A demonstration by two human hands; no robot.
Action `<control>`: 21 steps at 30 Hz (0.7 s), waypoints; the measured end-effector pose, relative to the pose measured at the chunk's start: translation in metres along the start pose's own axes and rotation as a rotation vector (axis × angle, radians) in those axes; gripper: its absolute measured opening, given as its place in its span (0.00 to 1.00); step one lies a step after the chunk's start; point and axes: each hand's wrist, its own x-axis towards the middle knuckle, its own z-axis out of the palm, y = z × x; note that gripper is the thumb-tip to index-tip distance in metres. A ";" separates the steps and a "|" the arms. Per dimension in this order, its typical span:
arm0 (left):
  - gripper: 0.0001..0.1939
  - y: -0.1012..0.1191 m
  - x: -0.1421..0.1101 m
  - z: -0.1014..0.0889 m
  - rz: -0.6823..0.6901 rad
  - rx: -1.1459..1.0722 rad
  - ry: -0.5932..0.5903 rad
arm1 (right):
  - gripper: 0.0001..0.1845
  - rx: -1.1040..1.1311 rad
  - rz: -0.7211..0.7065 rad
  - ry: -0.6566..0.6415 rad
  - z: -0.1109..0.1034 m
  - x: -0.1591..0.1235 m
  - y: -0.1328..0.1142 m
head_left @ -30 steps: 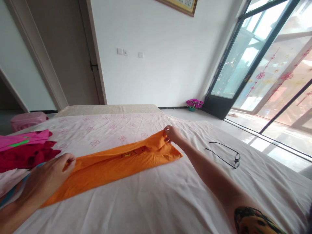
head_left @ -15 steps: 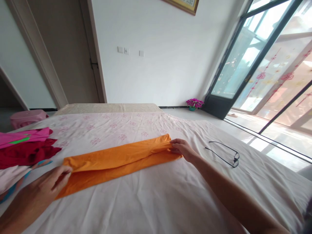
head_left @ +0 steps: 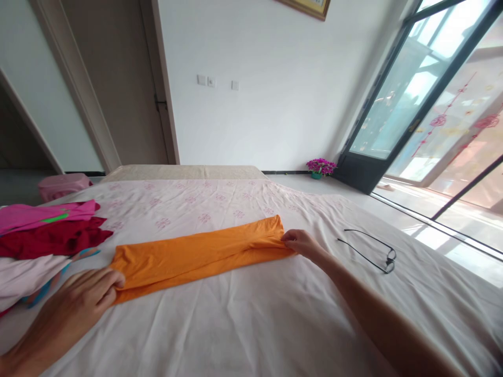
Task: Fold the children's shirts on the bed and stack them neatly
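An orange garment (head_left: pixel 196 254), perhaps a shirt, lies folded into a long narrow strip across the bed sheet (head_left: pixel 243 324). My left hand (head_left: pixel 92 293) pinches its near left end, fingers closed on the cloth. At the opposite end, my right hand (head_left: pixel 304 243) grips the edge between thumb and fingers. The upper layer is folded down toward me and covers most of the lower one, which shows as a thin band along the near side. The fingertips of my left hand are partly hidden behind the knuckles.
Pink and red clothes (head_left: pixel 51 235) are heaped at the left, with pale pink cloth (head_left: pixel 31 275) below them. Black-framed glasses (head_left: pixel 387 262) rest on the sheet at the right. Beyond the bed stand a pink stool (head_left: pixel 65 186) and a pot of purple flowers (head_left: pixel 321 167).
The garment's far edge has been brought over toward me, hiding the printed label and narrowing the strip. Both hands moved nearer with the edge, keeping hold of the ends.
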 end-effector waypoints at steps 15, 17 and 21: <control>0.18 0.078 0.039 -0.014 -0.081 -0.311 -0.102 | 0.13 -0.302 -0.518 0.002 0.039 -0.010 -0.075; 0.24 0.082 0.045 0.004 -0.119 -0.259 -0.078 | 0.13 -0.279 -0.504 0.022 0.039 -0.012 -0.072; 0.30 0.068 0.046 0.033 -0.342 0.000 -0.111 | 0.13 -0.296 -0.516 -0.075 0.026 -0.018 -0.066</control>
